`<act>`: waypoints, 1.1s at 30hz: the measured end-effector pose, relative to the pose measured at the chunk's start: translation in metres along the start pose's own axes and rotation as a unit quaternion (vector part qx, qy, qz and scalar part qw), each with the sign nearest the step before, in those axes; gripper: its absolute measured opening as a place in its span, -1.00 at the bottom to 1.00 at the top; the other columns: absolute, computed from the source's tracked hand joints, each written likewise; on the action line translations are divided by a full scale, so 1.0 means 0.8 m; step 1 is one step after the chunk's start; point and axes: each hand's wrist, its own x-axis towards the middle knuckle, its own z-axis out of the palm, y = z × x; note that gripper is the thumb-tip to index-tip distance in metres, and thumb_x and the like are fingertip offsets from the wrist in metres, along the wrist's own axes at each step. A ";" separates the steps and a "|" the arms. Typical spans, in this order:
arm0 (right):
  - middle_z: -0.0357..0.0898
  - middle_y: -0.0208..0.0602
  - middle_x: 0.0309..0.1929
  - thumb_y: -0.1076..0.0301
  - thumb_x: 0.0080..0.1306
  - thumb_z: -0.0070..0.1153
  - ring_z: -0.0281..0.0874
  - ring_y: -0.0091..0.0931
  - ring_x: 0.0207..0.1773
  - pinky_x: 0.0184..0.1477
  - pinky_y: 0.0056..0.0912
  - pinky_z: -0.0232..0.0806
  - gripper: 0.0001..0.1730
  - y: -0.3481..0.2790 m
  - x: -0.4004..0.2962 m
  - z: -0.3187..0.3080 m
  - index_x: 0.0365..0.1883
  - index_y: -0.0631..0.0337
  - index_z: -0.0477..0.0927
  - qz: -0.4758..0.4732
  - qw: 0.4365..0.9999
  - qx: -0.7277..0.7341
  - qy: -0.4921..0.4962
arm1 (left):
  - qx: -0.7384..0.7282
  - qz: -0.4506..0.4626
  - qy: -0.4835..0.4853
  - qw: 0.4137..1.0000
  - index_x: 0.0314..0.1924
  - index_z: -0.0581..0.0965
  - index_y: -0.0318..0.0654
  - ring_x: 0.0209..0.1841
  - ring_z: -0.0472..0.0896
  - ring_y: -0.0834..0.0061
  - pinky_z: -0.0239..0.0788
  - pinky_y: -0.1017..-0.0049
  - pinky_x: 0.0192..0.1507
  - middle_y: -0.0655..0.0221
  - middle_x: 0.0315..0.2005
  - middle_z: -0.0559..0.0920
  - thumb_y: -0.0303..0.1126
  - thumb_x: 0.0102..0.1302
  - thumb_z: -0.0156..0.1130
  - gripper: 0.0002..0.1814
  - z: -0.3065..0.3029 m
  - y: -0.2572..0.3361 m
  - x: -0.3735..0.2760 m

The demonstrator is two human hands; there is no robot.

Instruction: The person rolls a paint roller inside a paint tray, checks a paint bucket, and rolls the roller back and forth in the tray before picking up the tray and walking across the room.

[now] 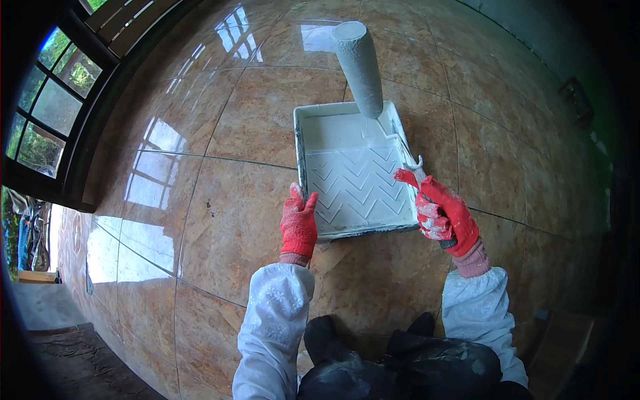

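Observation:
A paint roller (361,75) coated in white paint stands raised over the far right part of the paint tray (300,145). Its handle sits in my right hand (445,215), which wears a red glove smeared with white. My left hand (299,220), also in a red glove, is at the tray's left side wall, with the thumb over the rim and fingers along the outside. White paint (332,132) fills the deep far end of the tray. Chevron ridges show on the wet, white-coated slope nearer me. Dark marks run along the tray's rim.
Glossy brown floor tiles (265,200) surround the tray. At the left stands a dark-framed glazed door or window (55,102), its light reflected on the floor. A pale wall (525,30) bounds the far right. My shoes and paint-stained dark trousers (445,367) are close behind the tray.

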 end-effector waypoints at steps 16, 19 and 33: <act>0.19 -0.68 -0.64 0.27 0.44 -0.10 0.01 -0.82 -0.77 -0.75 -0.69 -0.02 -0.48 0.017 -0.003 -0.004 0.35 0.16 0.24 0.031 0.999 -0.022 -0.008 | -0.123 -0.047 0.172 0.976 0.29 0.32 -0.18 -0.22 0.47 0.41 0.33 0.39 -0.10 0.34 -0.30 0.50 -0.27 0.32 0.20 -0.44 0.013 0.013 -0.014; 0.17 -0.66 -0.66 0.25 0.41 -0.01 -0.02 -0.79 -0.78 -0.74 -0.67 0.00 -0.51 0.021 -0.001 -0.006 0.29 0.11 0.35 0.037 0.999 -0.019 -0.011 | -0.140 -0.049 0.169 0.974 0.29 0.31 -0.20 -0.21 0.47 0.40 0.33 0.39 -0.08 0.34 -0.29 0.50 -0.26 0.34 0.19 -0.44 0.013 0.013 -0.014; 0.18 -0.65 -0.65 0.29 0.39 -0.02 0.03 -0.79 -0.76 -0.73 -0.67 0.02 -0.50 0.020 -0.003 0.002 0.30 0.12 0.34 0.030 0.991 -0.129 0.032 | -0.140 -0.046 0.169 0.975 0.28 0.34 -0.25 -0.03 0.48 0.26 0.27 0.39 0.05 0.20 -0.08 0.52 -0.20 0.39 0.10 -0.48 0.011 0.015 -0.017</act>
